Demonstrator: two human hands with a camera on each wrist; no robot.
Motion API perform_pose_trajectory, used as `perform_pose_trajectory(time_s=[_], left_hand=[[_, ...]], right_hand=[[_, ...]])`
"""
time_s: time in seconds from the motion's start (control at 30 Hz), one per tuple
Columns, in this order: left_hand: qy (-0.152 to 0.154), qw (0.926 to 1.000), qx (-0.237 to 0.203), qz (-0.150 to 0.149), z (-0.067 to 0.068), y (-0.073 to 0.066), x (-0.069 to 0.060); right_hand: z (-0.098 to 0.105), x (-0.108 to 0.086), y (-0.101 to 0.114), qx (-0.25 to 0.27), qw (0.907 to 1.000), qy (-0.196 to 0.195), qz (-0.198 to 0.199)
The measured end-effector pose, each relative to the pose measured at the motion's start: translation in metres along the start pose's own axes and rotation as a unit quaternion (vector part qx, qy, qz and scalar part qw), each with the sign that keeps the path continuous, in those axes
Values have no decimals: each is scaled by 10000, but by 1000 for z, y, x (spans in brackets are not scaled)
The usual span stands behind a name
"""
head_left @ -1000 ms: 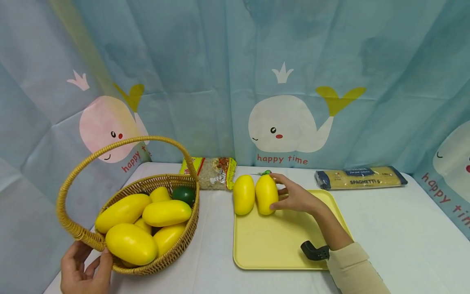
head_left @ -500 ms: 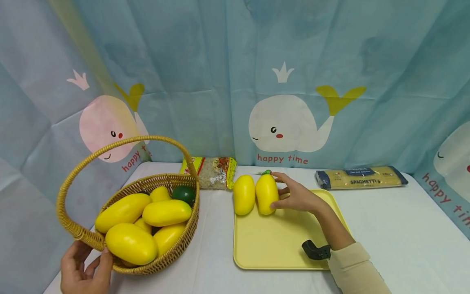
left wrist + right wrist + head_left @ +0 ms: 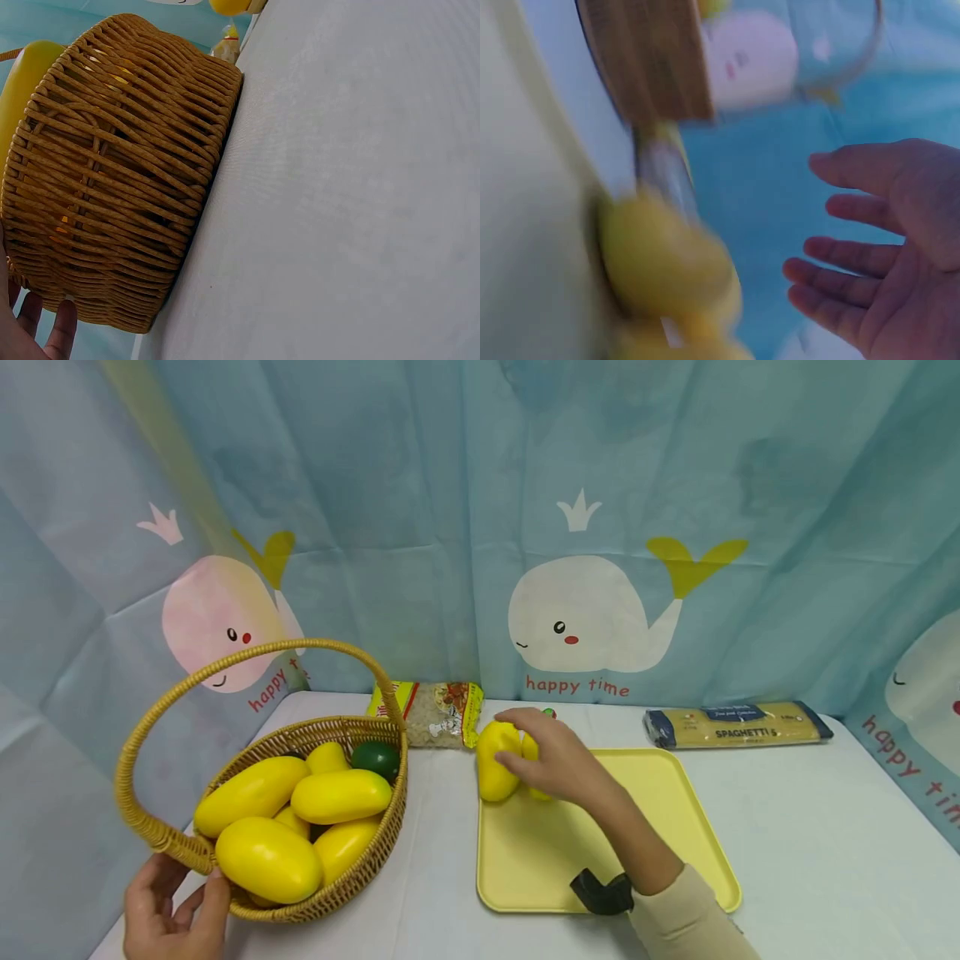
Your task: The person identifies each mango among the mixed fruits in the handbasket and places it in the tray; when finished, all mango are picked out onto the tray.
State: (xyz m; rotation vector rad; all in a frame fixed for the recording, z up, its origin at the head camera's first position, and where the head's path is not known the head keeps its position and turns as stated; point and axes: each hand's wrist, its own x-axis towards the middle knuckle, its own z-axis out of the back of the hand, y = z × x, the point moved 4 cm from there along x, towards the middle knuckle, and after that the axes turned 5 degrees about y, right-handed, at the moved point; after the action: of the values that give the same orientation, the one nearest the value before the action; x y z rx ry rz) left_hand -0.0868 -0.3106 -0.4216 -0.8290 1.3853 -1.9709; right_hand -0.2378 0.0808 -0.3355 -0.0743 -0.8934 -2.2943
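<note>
Two yellow mangoes lie side by side at the far left of the yellow tray (image 3: pixel 540 868). In the head view my right hand (image 3: pixel 555 758) is over them, with the left mango (image 3: pixel 495 777) mostly showing and the right mango (image 3: pixel 529 748) largely covered. The right wrist view shows this hand (image 3: pixel 900 247) with fingers spread and nothing in its grasp; the mangoes there are blurred. At the left, my left hand (image 3: pixel 180 910) holds the wicker basket (image 3: pixel 367 868) near its handle's base, thumb at the rim. Several mangoes (image 3: pixel 268 860) and a dark green fruit (image 3: pixel 375 761) fill the basket.
A yellow-edged food packet (image 3: pixel 438 714) lies behind the basket and tray. A spaghetti pack (image 3: pixel 738 724) lies at the back right. A small green item (image 3: pixel 550 712) shows behind the mangoes. A blue whale-print curtain (image 3: pixel 420 527) stands behind the white table.
My right hand has let go of the right mango and moved left over the pair. The left hand and the basket have stayed in place.
</note>
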Motion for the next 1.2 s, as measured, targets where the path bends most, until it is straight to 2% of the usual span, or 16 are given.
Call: perform_pose_trajectory(time_s=[0.1,0.2,0.3,0.4,0.5,0.63,0.8,1.0,1.1,1.2], left_hand=[[-8,9999,-111,-3,-1,-1,-1],[-46,9996,-286,28,-2,-2,-1],[-42,9992,-393,-36,-2,-3,0],[-31,9992,-350,-179,-2,-5,-1],[-65,9991,-294,-304,-1,-7,-2],[-69,9992,-169,-345,0,-7,-2],[34,9989,-328,-343,0,-6,-2],[36,9984,-402,-390,2,-6,-2],[44,9988,-390,-292,2,-5,-2],[62,9985,-488,-244,1,-5,-2]], right_hand=[[-27,11,30,142,9981,-49,597],[-51,20,60,457,9939,14,1004],[-72,30,90,799,9866,232,1406],[-90,40,118,908,9802,618,1649],[-108,51,138,664,9808,1025,1517],[-128,62,153,264,9838,1388,1106],[-142,65,163,-116,9855,1523,744],[-149,66,168,-853,9805,1606,749],[-150,65,167,-827,9796,1659,774],[-146,63,164,-359,9817,1712,747]])
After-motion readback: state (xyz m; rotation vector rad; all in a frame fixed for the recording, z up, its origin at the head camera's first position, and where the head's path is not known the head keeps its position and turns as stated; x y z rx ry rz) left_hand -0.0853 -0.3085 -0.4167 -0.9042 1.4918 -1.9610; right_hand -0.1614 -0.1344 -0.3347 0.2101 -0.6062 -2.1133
